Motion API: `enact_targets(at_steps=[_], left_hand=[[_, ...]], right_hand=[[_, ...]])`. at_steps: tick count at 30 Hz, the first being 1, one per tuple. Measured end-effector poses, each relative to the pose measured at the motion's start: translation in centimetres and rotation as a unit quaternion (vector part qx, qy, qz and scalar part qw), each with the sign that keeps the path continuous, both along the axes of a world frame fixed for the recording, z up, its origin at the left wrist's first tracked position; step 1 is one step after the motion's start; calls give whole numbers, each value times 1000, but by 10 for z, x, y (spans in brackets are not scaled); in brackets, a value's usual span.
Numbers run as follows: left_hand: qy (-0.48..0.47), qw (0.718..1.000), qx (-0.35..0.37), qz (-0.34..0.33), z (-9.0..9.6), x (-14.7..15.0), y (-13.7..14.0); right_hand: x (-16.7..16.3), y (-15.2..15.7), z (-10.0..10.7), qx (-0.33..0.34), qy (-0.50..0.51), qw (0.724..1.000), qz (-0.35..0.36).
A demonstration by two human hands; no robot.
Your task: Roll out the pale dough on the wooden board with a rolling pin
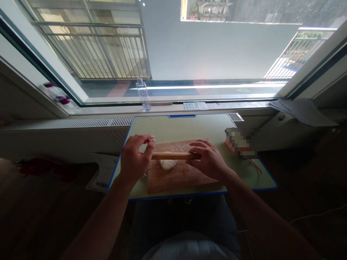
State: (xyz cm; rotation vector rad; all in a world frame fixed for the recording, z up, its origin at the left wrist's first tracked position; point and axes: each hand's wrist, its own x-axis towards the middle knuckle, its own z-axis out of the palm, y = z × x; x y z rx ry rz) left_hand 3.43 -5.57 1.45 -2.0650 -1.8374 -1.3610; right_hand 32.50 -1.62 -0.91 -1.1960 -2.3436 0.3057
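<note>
A wooden rolling pin (173, 156) lies level across the upper part of a flattened piece of white dough (168, 164). Both are over a wooden cutting board (187, 178). My right hand (207, 157) is closed over the pin's right end, fingers curled around it. The pin's left end meets the thumb side of my left hand (135, 155), and my palm hides whatever lies beyond. Thumb and forefinger of that hand are pinched together above the pin, their tips whitish. What they pinch, if anything, is too small to make out.
Under the board is a small pale-green table (206, 126) with blue edging. A blurred-out object (240, 142) sits at its right side. On the windowsill stand a clear plastic bottle (143, 94) and a purple-capped bottle (58, 95). Papers (300, 112) lie at right.
</note>
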Motion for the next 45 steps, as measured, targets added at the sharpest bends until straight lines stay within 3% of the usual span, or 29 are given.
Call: enact_targets(at_steps=[6, 10, 14, 21, 26, 34, 38, 45], left_hand=[[153, 969, -194, 24, -28, 6, 42], [180, 954, -238, 30, -40, 7, 47], [185, 945, -269, 34, -38, 4, 56], [196, 945, -262, 27, -36, 6, 55], [196, 950, -241, 27, -34, 14, 33], [220, 949, -220, 43, -39, 25, -7], [206, 949, -235, 32, -40, 22, 0], [205, 928, -312, 9, -35, 12, 37]], right_hand=[[-19, 21, 3, -45, -62, 997, 30], [-28, 32, 9, -79, -115, 990, 10], [-41, 39, 9, -57, -187, 980, -42], [-44, 25, -1, -48, -208, 973, -91], [-39, 6, -13, -10, -157, 981, -109], [-33, -29, -17, -29, -122, 985, -118], [-36, -23, -13, -35, -144, 981, -125], [-47, 14, -10, -36, -169, 976, -133]])
